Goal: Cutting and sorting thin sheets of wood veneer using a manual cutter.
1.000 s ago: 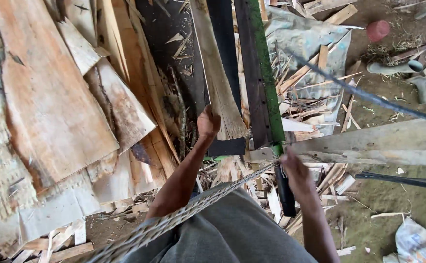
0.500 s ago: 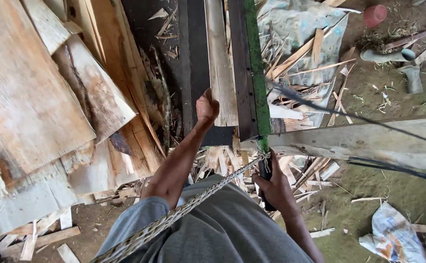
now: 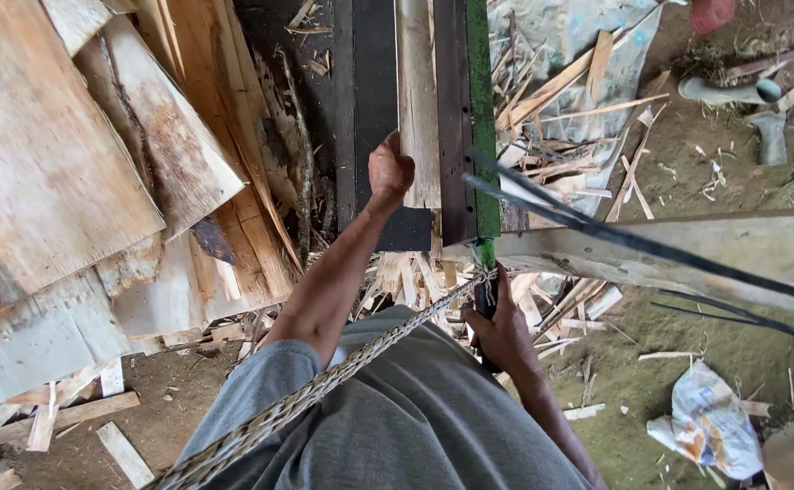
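Having shifted lower since the earlier frame, the right hand is clamping a dark handle beside the rope while the left hand is gripping the pale plank, lying only partway along the dark machine bed amid wood scraps

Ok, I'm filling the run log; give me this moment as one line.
left hand: grips pale wooden plank on dark rails | right hand: closed on dark handle | braided rope: crosses lap
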